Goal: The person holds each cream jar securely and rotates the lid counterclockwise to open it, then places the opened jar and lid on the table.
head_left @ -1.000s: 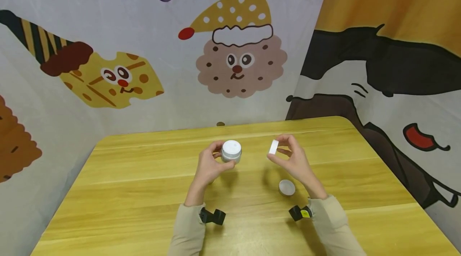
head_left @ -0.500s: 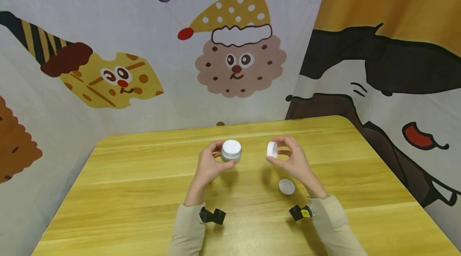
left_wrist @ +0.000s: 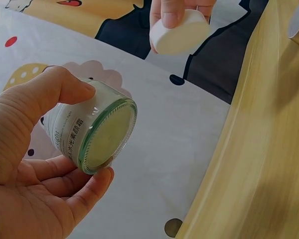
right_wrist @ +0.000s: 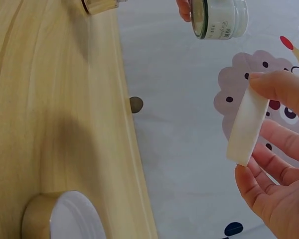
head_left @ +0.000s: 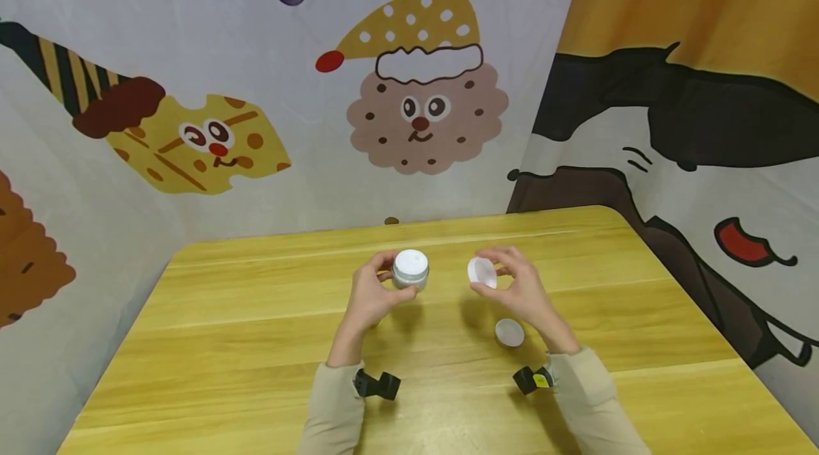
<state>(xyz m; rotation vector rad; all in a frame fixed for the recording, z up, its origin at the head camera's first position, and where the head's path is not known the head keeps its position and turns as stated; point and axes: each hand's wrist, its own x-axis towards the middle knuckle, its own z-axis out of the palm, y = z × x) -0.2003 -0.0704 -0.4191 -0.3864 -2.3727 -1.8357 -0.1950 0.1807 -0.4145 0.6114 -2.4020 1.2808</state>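
Note:
My left hand [head_left: 373,291] grips a small glass cream jar [head_left: 411,270] by its sides, above the table. White fills the jar's top; whether that is cream or a seal I cannot tell. Dark print on the jar's side and its greenish base [left_wrist: 109,134] show in the left wrist view. To the right, my right hand [head_left: 521,288] pinches a round white lid [head_left: 483,273] by its rim, between thumb and fingertips, apart from the jar. In the right wrist view the lid [right_wrist: 248,127] appears edge-on. Below that hand, a second round lid [head_left: 510,333] with a shiny side lies on the table.
The wood-grain table [head_left: 256,341] reaches back to a cloth backdrop [head_left: 307,178] printed with cartoon figures. At the upper left of the right wrist view, a partly cut-off shiny object [right_wrist: 99,5] stands on the table. Both wrists carry black cameras.
The white lid has turned in my right hand from nearly edge-on to showing its round face, and has shifted slightly left. The left hand and jar have barely moved.

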